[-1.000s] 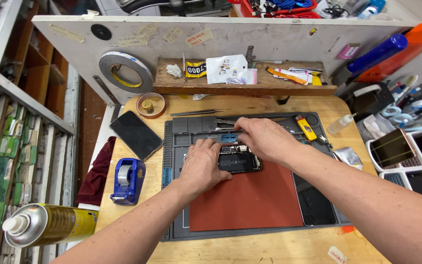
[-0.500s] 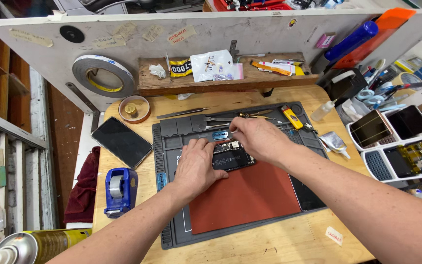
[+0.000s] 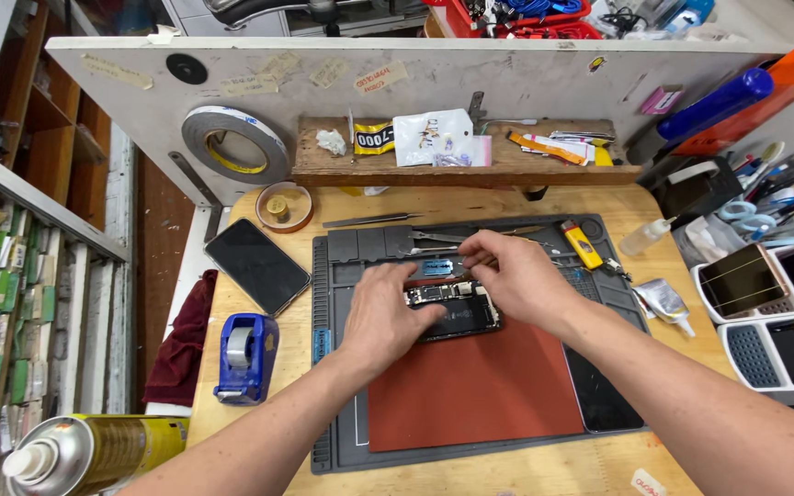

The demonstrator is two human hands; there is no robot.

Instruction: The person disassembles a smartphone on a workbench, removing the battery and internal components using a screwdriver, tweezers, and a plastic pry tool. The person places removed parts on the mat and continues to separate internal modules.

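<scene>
An opened phone (image 3: 459,314) with its insides showing lies on a red pad (image 3: 475,395) laid over a grey work mat (image 3: 340,386). My left hand (image 3: 386,314) rests on the phone's left side and holds it down. My right hand (image 3: 512,276) hovers over the phone's top edge. Its thumb and forefinger are pinched at the end of thin metal tweezers (image 3: 434,250). A small blue part (image 3: 436,267) lies just above the phone, between my two hands.
Black phone (image 3: 257,264), blue tape dispenser (image 3: 245,358) and spray can (image 3: 85,455) on the left. A yellow lighter (image 3: 581,243), dropper bottle (image 3: 645,237) and glue tube (image 3: 663,298) on the right. White trays (image 3: 755,280) with phones at far right. Wooden shelf (image 3: 461,170) behind.
My head has shifted, so the bench sits slightly differently in view. Both hands stay at the opened phone, and the right fingers have edged a little toward the tweezers.
</scene>
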